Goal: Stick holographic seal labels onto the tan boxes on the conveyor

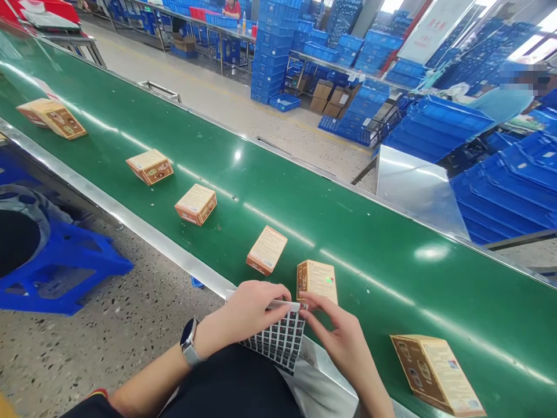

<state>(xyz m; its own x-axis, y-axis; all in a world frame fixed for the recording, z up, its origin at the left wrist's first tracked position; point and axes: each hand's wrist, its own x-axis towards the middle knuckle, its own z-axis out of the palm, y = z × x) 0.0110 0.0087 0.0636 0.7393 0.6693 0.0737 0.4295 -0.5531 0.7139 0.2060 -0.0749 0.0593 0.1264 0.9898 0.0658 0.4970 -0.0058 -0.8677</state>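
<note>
My left hand [256, 310] is closed on a sheet of small dark stickers [278, 339], bent over at its top edge. The sheet hangs in front of me at the near rim of the belt. My right hand [333, 325] pinches at the sheet's upper right corner, thumb and forefinger close together; whether a single sticker is between them is too small to tell. Just beyond the fingers stands a brown and cream box [319, 278], partly hidden by my right hand. Another such box [267, 249] lies to its left, and a larger-looking one [435, 371] sits at the right.
A green conveyor belt [243, 174] runs across with metal edges, carrying several more boxes [195, 204] to the left. A blue stool [87, 267] stands at the near left. Blue crates [274, 52] are stacked beyond, and a person in light blue [505, 104] is at the far right.
</note>
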